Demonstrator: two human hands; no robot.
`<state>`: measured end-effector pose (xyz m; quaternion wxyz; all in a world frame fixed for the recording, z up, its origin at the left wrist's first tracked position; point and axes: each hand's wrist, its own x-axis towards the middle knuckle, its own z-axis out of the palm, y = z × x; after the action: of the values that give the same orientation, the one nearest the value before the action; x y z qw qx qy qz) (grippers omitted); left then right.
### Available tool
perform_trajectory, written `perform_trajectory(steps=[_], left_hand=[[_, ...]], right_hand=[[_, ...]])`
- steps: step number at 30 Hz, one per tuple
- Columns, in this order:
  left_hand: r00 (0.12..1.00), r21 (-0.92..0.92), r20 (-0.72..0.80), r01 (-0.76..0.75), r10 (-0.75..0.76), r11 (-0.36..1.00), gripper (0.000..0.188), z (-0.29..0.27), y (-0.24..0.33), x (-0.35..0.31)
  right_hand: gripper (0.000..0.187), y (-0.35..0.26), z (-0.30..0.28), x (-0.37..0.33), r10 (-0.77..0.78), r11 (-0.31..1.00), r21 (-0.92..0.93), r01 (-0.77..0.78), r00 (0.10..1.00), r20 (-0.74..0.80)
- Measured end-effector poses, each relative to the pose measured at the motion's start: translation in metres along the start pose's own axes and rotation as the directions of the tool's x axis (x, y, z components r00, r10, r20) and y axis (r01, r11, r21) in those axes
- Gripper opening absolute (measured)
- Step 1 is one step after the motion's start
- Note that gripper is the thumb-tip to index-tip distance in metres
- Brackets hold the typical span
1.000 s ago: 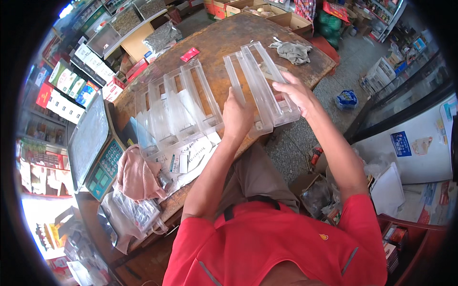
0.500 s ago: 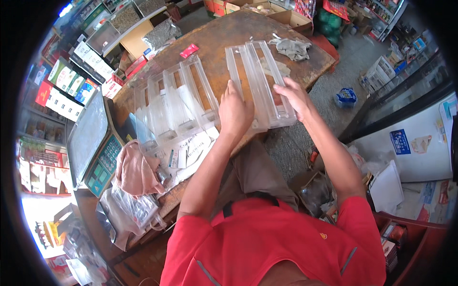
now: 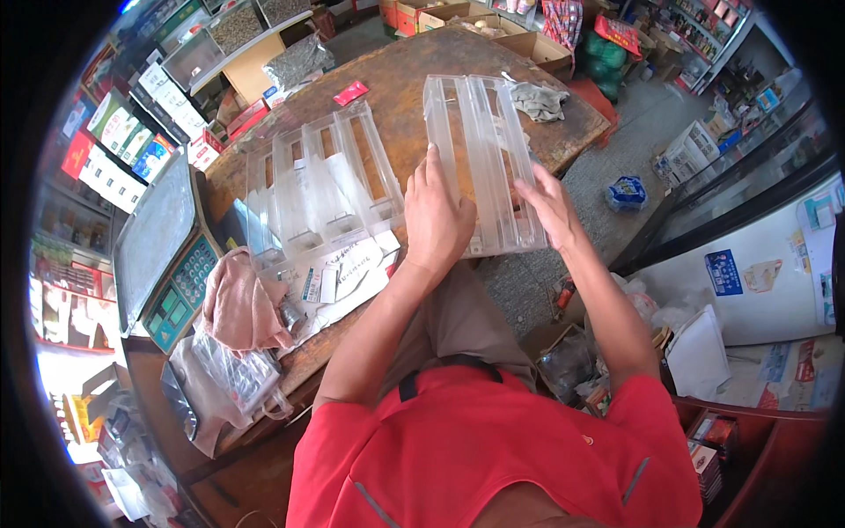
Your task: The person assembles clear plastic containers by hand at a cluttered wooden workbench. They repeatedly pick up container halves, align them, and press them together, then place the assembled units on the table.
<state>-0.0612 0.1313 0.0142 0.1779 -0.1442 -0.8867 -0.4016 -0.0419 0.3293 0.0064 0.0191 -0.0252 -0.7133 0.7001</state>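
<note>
Between my two hands is a clear plastic slotted rack (image 3: 484, 167) with long open channels, over the near right edge of the wooden table. My left hand (image 3: 437, 211) grips its left side, fingers pointing away from me along the edge. My right hand (image 3: 550, 209) holds the right side, its thumb toward the rail; the fingers are partly hidden. To the left lies a similar clear rack (image 3: 323, 180), resting on the table, apart from my left hand. White papers with handwriting (image 3: 352, 268) stick out in front of it.
A scale (image 3: 167, 264) stands at left beside a pink cloth (image 3: 242, 299) and plastic bags (image 3: 233, 370). Farther back on the table (image 3: 405, 66) are a red packet (image 3: 350, 93) and a grey rag (image 3: 537, 101). A white appliance (image 3: 748, 290) stands at right.
The rack between my hands has come slightly nearer to my body, my hands moving with it. The other rack stays in place. The whole view has shifted a little.
</note>
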Motion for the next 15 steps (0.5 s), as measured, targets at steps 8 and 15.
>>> perform_trajectory(steps=[8,15], left_hand=[[0.975,-0.421,0.179,0.195,-0.13,0.886,0.09,0.004,-0.011,0.007],[0.991,-0.639,0.123,0.124,-0.058,0.759,0.085,-0.009,0.004,0.011]], right_hand=[[0.049,-0.006,-0.002,-0.023,-0.187,0.964,-0.208,0.168,0.979,-0.078],[0.047,-0.012,-0.001,-0.028,-0.377,0.846,-0.46,0.268,0.912,-0.163]])
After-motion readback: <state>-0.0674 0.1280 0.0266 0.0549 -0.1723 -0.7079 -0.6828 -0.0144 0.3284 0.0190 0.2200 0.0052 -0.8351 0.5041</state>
